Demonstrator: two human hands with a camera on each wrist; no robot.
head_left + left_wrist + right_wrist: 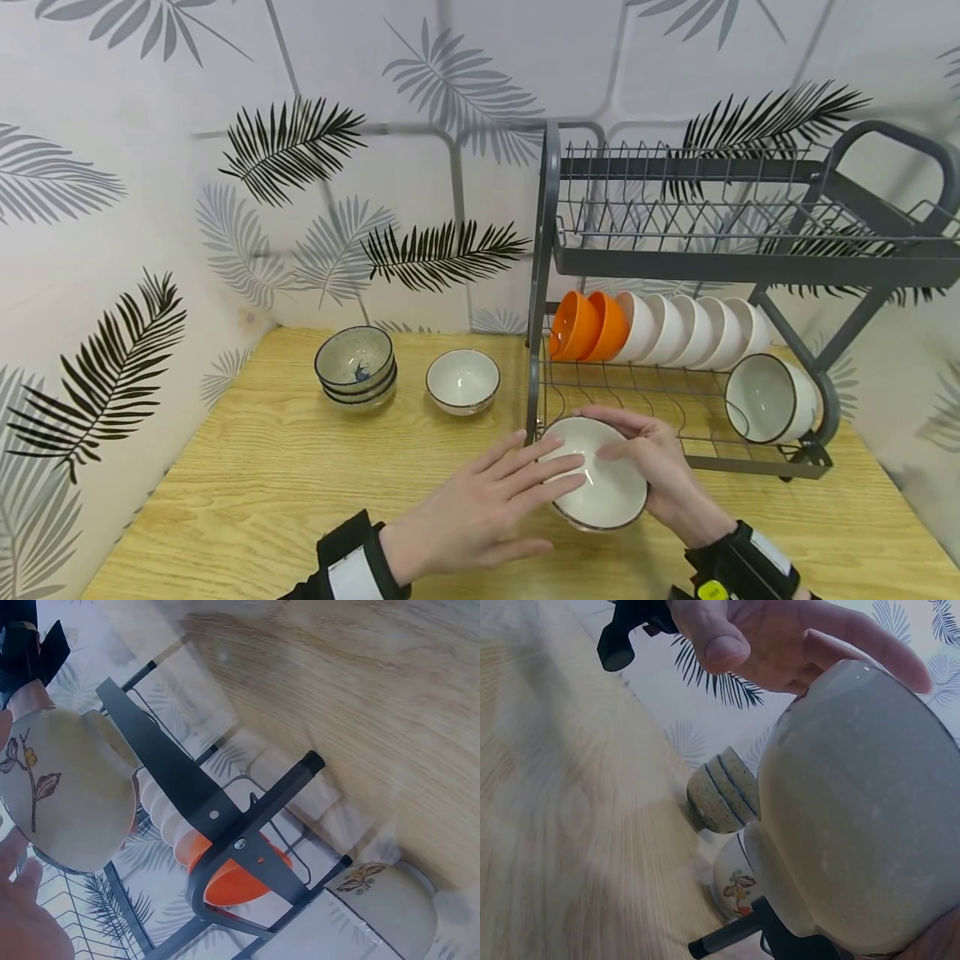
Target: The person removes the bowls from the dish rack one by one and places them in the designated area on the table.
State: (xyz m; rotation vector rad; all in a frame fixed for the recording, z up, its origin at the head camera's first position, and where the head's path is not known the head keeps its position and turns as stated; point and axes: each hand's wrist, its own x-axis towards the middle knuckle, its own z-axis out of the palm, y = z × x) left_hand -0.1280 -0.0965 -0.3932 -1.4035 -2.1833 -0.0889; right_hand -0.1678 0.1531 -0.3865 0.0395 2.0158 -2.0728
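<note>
White round ceramic bowl with dark rim [600, 483] held tilted just above wooden desk [262, 500], right by front left post of grey metal dish rack [536, 333]. Right grip [660, 475] curled round its right side; left grip [480, 508] flat, straight fingers resting on rim.

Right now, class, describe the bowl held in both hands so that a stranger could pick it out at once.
Start at the grey dish rack on the wooden table. Just in front of its left post, the bowl sits between the left hand and right hand. It is white with a dark rim, and unlike every other bowl it is off both rack and table.
</note>
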